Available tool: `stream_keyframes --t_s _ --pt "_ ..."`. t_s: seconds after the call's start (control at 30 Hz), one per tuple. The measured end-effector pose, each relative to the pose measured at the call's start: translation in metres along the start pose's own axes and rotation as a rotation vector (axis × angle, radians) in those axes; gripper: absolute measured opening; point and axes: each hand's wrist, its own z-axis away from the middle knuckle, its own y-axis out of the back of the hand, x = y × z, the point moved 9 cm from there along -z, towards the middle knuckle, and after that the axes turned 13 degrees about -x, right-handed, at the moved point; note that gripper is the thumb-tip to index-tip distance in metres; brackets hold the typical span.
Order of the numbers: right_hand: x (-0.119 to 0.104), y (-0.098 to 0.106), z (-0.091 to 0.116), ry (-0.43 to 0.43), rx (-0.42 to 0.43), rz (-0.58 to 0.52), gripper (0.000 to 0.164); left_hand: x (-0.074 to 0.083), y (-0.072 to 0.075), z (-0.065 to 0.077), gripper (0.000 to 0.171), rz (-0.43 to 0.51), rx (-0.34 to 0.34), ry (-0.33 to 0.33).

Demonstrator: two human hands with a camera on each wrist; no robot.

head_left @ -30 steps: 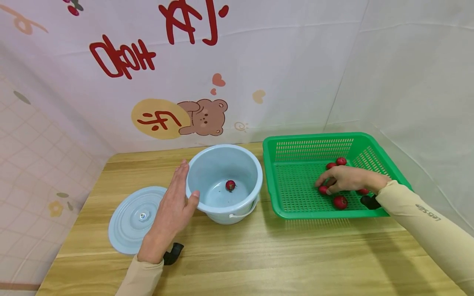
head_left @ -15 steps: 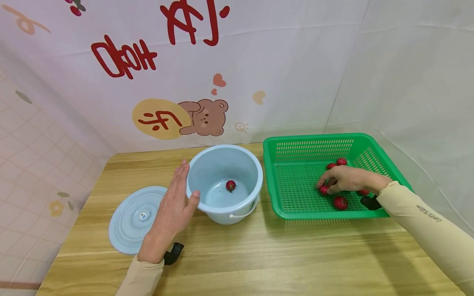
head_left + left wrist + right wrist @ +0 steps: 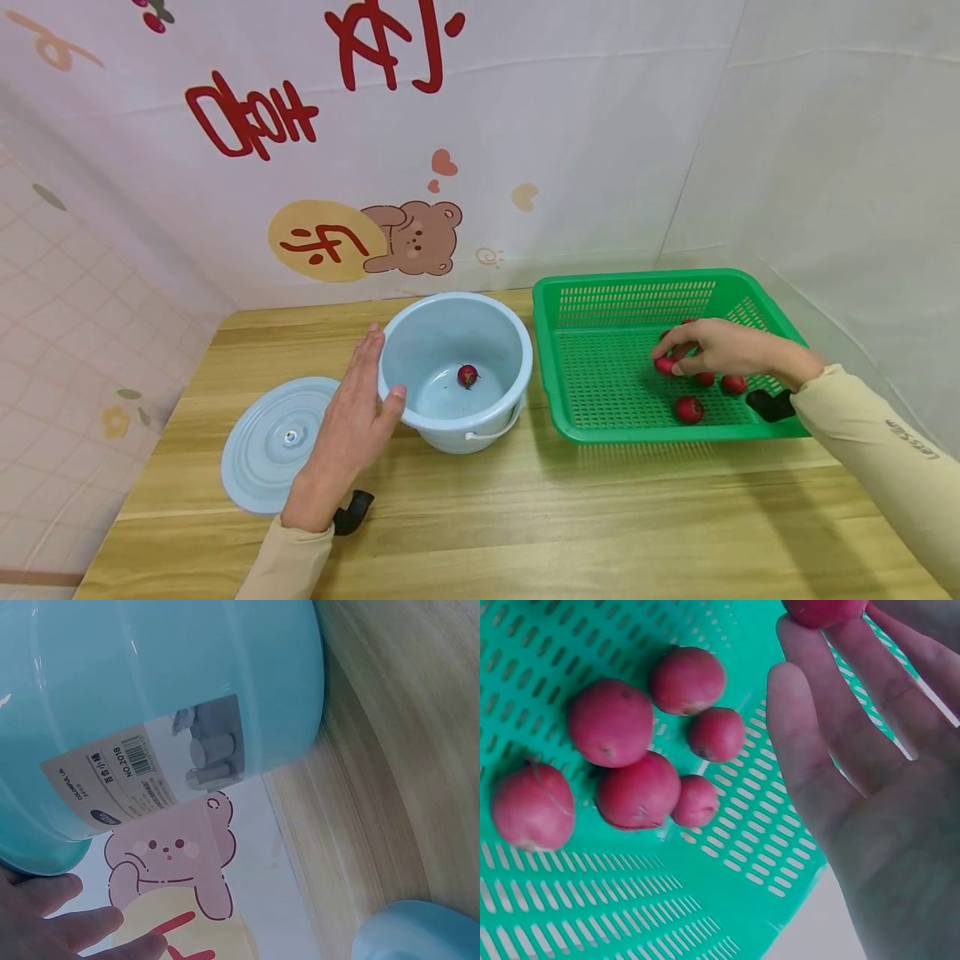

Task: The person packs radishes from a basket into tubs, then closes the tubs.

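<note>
Lying on the bench (image 3: 480,533), the lid (image 3: 258,450) was off; the left hand (image 3: 351,429), fingers straight, rested against the bucket (image 3: 446,440), where one radish (image 3: 467,375) sat. At the basket (image 3: 543,350), the right hand (image 3: 722,345) pinched a second radish (image 3: 664,365), with six more radishes (image 3: 637,791) seemingly left.

Bright, even light (wrist views duller)

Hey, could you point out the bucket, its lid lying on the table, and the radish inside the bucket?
Bucket (image 3: 452,333): head view, on the inner back wall.
Lid (image 3: 270,442): head view, on the upper face.
Radish (image 3: 467,372): head view, on the red skin.
</note>
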Motion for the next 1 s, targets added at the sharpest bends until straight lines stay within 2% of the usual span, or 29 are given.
stream_keyframes --t_s 0.33,0.53,1.0 --pt "-0.018 0.017 0.018 -0.006 0.126 0.049 0.028 -0.002 -0.001 0.001 0.074 0.008 0.004 -0.001" --pt "-0.027 0.020 0.029 0.047 0.208 0.065 0.031 -0.002 0.000 0.001 0.074 0.006 0.002 0.002" --pt "-0.054 0.028 0.055 0.093 0.365 0.017 0.030 -0.001 0.001 0.001 0.075 0.020 -0.005 0.004"
